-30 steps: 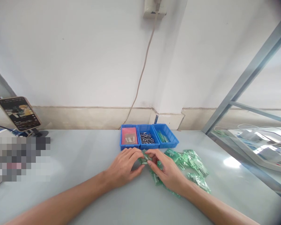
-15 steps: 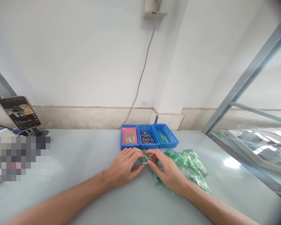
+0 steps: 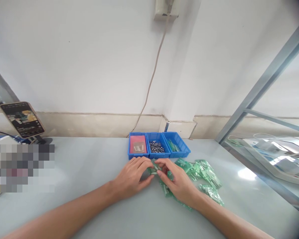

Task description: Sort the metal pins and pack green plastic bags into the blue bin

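Between my two hands is a small green plastic bag with small parts inside. My left hand pinches its left side with thumb and fingers. On the other side, the thumb and fingers of my right hand close on the same bag. More green plastic bags of small parts lie to the right of my right hand, and some reach beneath it. The fingers partly cover the held bag, so its contents cannot be made out clearly.
Beyond my hands stand three joined blue bins: one with a pink sheet, one with metal pins, one with green pieces. A phone on a stand is at the left. A metal frame rises at the right.
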The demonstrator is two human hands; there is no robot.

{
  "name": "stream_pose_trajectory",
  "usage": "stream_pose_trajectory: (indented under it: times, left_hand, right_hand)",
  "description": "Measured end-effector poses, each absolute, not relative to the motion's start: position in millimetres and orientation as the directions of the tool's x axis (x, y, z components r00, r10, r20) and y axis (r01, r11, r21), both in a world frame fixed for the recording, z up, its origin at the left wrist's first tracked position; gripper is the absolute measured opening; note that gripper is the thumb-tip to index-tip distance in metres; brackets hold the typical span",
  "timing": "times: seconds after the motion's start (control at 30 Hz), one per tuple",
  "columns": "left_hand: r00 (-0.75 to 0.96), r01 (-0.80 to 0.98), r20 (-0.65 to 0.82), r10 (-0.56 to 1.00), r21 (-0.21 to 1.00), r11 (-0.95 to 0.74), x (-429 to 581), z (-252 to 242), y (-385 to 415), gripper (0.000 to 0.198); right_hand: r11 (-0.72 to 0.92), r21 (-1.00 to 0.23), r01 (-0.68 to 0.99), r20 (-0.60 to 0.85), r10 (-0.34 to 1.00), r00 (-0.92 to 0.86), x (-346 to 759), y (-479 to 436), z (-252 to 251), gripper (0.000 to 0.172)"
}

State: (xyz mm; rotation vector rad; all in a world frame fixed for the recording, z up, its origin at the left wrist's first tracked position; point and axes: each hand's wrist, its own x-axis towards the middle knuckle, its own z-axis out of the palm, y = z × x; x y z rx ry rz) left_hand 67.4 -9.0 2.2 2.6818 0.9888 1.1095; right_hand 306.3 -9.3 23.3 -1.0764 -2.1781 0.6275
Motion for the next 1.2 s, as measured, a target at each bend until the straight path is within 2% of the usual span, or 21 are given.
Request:
stream_pose_trajectory:
  times: [0.27, 0.63, 0.87, 1.2]
  left_hand:
    - [0.550, 0.528, 0.584, 0.597, 0.311, -0.790, 67, 2, -9, 0.019]
    - [0.542, 0.510, 0.599, 0.590, 0.323, -0.797, 66, -1, -7, 0.031]
    - [0.536, 0.519, 0.626, 0.566, 0.284, -0.806, 65, 1, -7, 0.033]
    - [0.533, 0.513, 0.639, 0.554, 0.277, -0.813, 65, 3, -7, 0.029]
  right_hand:
    - [0.557, -0.649, 0.519, 0.322, 0.819, -0.475, 307, -11, 25, 0.024]
    - [0.454, -0.798, 0.397, 0.262, 0.854, -0.450, 304, -11, 29, 0.013]
    - [0.467, -0.794, 0.390, 0.259, 0.839, -0.478, 304, -13, 31, 0.007]
    - [0.508, -0.773, 0.380, 0.269, 0.805, -0.529, 304, -14, 33, 0.010]
